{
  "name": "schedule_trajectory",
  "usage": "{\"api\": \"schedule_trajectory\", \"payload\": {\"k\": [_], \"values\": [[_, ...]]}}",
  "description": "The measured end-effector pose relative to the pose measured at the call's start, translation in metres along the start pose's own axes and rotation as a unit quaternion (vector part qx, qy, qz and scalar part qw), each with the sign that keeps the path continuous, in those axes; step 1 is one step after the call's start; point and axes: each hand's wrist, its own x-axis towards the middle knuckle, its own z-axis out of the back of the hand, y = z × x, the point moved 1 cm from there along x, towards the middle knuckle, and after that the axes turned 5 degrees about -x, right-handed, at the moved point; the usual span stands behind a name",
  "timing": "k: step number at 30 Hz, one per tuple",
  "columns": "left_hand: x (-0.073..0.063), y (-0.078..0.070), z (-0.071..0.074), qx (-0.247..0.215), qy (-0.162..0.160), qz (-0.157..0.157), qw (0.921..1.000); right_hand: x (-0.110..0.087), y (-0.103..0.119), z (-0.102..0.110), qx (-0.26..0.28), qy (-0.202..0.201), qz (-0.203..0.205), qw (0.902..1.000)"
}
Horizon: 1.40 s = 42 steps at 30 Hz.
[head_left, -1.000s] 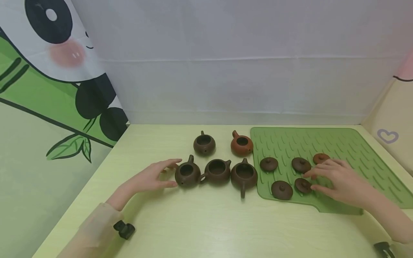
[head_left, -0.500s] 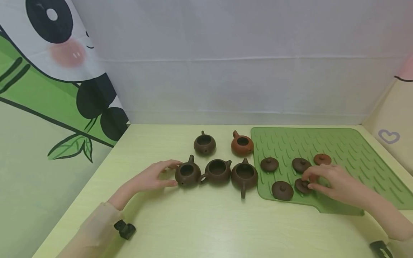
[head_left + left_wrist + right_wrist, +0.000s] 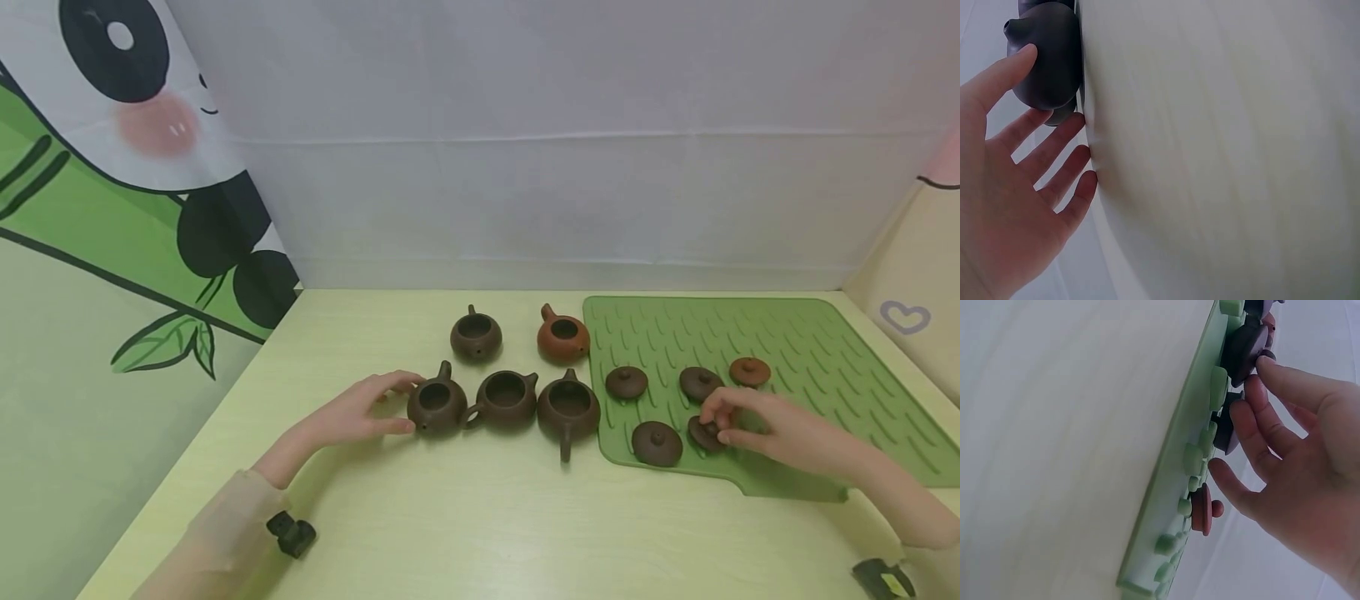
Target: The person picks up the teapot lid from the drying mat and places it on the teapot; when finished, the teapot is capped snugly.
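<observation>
In the head view, the left hand (image 3: 360, 408) is resting beside the leftmost teapot (image 3: 437, 408) on the counter (image 3: 450, 517), thumb and fingers spread around that pot's left side. The teapot is standing upright, its spout (image 3: 424, 426) pointing nearside and slightly left, its handle (image 3: 445, 369) farside, so its long axis is running nearly front to back. Just right of it, the middle teapot (image 3: 506, 400) is pointing its spout right and away. The right hand (image 3: 780, 429) is pinching a brown lid (image 3: 699, 434) between thumb and index finger, at the green mat's (image 3: 862, 350) near side. The lid is sitting just right of the near-left lid (image 3: 657, 443); a reddish lid (image 3: 750, 372) is lying farther back.

In the left wrist view, the thumb is touching the pot's dark body near the spout, which is pointing toward the upper left. The remaining fingers are fanning apart; whether the index fingertip is touching the pot, one cannot tell.

In the right wrist view, thumb and index finger are meeting at the lid's knob (image 3: 1267, 355). The knob is pointing away from the mat, and the round lid's rim is slanting slightly against the mat's edge.
</observation>
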Motion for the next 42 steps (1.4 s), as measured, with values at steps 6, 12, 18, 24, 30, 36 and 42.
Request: {"api": "schedule_trajectory", "payload": {"k": [6, 12, 18, 24, 30, 36, 42], "values": [[0.001, 0.001, -0.001, -0.009, -0.002, -0.004, 1.0, 0.004, 0.002, 0.0, -0.002, -0.025, 0.008, 0.9997], [0.001, -0.003, 0.0, -0.017, -0.005, -0.003, 0.9998, 0.013, 0.016, 0.002, -0.032, -0.086, 0.007, 0.9958], [0.0, -0.004, 0.0, -0.022, -0.003, 0.001, 0.9997, 0.029, 0.032, 0.0, -0.038, -0.132, 0.026, 0.9901], [0.001, -0.003, 0.0, -0.02, -0.004, 0.001, 0.9998, 0.045, 0.048, -0.007, -0.024, -0.169, 0.043, 0.9845], [0.001, -0.002, -0.001, -0.023, -0.006, -0.004, 0.9997, 0.059, 0.059, -0.016, -0.021, -0.196, 0.035, 0.9797], [0.001, -0.002, -0.001, -0.023, -0.008, -0.007, 0.9997, 0.072, 0.067, -0.023, 0.019, -0.202, 0.032, 0.9787], [0.002, -0.002, -0.001, -0.023, -0.008, -0.008, 0.9997, 0.083, 0.076, -0.03, 0.038, -0.204, 0.023, 0.978]]}}
